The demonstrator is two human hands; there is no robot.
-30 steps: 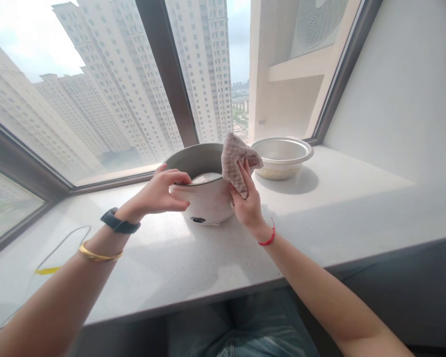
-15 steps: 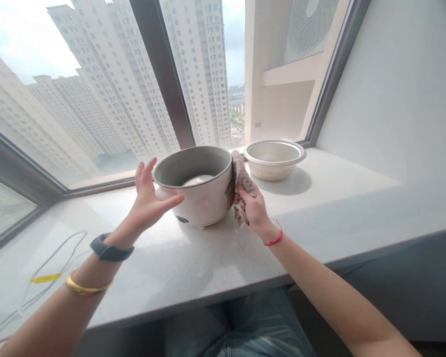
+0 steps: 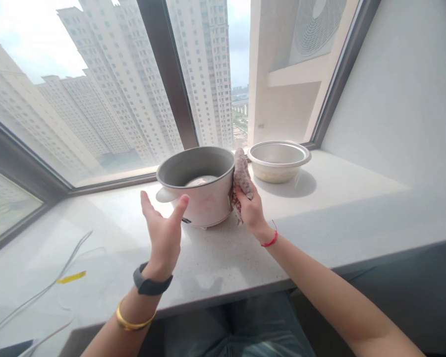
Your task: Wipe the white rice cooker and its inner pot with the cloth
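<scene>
A white rice cooker body (image 3: 204, 203) with a grey interior stands upright and lidless on the sill, a round metal plate visible inside. My right hand (image 3: 251, 210) grips a crumpled brownish patterned cloth (image 3: 242, 173) and presses it against the cooker's right side. Just in front of the cooker's left handle (image 3: 165, 195) is my left hand (image 3: 164, 233), thumb and fingers spread, holding nothing. Whether its thumb touches the cooker wall I cannot tell.
A silvery inner pot (image 3: 278, 163) with a wide rim sits right of the cooker, near the window. At left a thin cord (image 3: 65, 267) with a yellow tag (image 3: 72, 277) lies on the white sill (image 3: 312, 243). Dark window frames stand behind.
My left hand has moved down and right, from beside the cooker's left rim to in front of its handle. The cord and tag at left have shifted. The right hand keeps the cloth against the cooker.
</scene>
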